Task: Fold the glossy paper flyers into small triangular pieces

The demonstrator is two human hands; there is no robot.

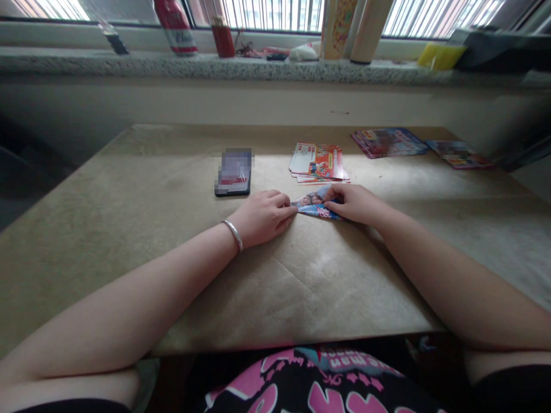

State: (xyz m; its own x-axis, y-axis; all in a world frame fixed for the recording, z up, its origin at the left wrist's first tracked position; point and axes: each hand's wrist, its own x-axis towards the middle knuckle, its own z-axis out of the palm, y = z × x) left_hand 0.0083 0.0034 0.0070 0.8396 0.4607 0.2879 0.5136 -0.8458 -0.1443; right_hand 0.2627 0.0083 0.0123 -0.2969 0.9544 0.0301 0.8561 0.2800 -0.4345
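Tan table (172, 241), both hands (262, 217) (355, 203) pinching folded leaflet (313, 205)

Near the middle of the table (129, 229), just before the seated person: a folded sheet (313, 205) lying flat, left hand (262, 217) touching its left tip, right hand (355, 203) resting on its right end. Behind the left hand, a phone (233, 172) flat on the tabletop. To the phone's right, just behind the folded sheet, a loose stack of leaflets (319, 162). Farther right, toward the far edge, a booklet (387, 141), then a second booklet (458, 154) beside it, nearer the right-hand corner. Behind and above the table, a windowsill (129, 63) with a bottle (175, 26) at left, a cup (222, 37) to its right, and two tubes (370, 28) farther right.
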